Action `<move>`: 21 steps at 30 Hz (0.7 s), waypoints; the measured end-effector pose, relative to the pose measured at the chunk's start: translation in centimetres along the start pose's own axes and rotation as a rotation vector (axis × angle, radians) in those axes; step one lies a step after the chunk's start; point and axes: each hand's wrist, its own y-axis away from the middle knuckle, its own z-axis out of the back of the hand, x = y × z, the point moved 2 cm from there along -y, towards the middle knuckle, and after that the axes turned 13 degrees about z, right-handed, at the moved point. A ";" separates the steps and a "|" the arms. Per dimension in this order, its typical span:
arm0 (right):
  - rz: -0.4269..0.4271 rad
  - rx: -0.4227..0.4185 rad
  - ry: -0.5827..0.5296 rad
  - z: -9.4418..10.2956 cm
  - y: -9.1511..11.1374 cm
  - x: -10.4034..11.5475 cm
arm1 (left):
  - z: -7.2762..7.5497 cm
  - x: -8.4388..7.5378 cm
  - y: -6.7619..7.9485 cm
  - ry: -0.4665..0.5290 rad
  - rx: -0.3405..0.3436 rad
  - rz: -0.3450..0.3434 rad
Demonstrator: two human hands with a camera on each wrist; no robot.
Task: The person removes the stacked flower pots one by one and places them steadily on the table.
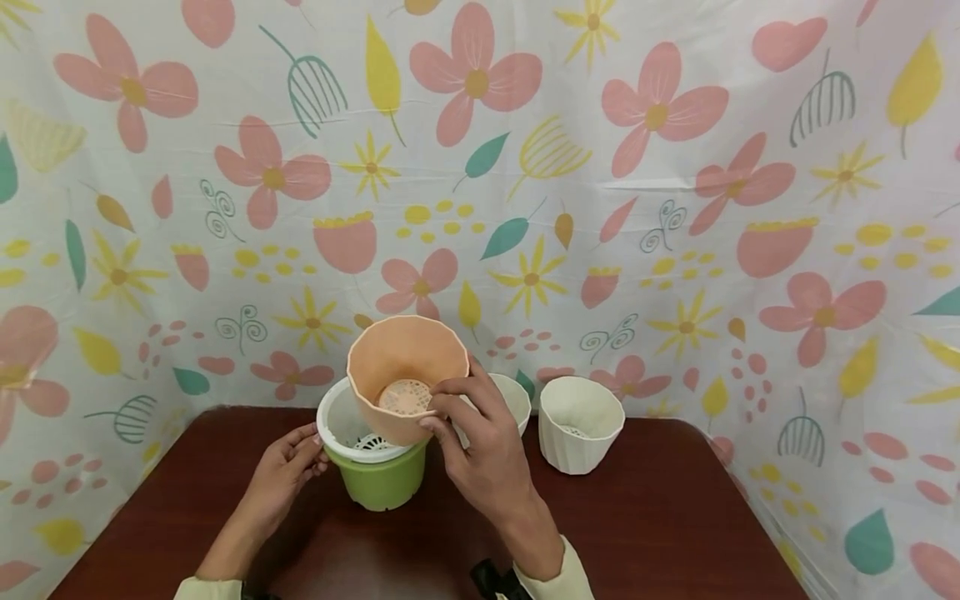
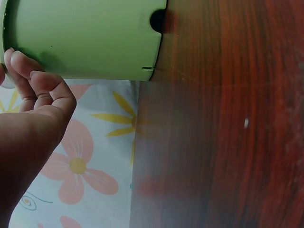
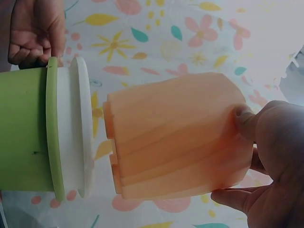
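My right hand [image 1: 487,446] holds a peach-coloured flower pot [image 1: 401,354] by its rim, with the thumb on one side and fingers on the other. The pot is tilted, its opening toward the head camera and its perforated base showing. Below and behind it, a green flower pot [image 1: 382,483] stands upright on the table with a white pot [image 1: 326,427] nested inside, its rim above the green one. In the right wrist view, a gap separates the peach pot's base from the white rim. My left hand [image 1: 281,471] pinches the green pot's rim at its left side.
Two white fluted pots stand to the right: one [image 1: 582,437] in full view, the other [image 1: 515,402] partly hidden behind my right hand. The dark red-brown wooden table [image 1: 645,525] ends at a floral-print curtain [image 1: 480,208] behind.
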 end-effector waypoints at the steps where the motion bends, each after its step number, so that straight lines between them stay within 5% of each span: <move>1: -0.002 0.001 0.002 0.1 0.0 0.0 | 0.0 0.0 0.0 0.000 0.000 0.000; 21: -0.002 -0.014 0.080 1.7 0.6 -0.2 | 0.1 0.0 0.0 -0.013 0.019 -0.023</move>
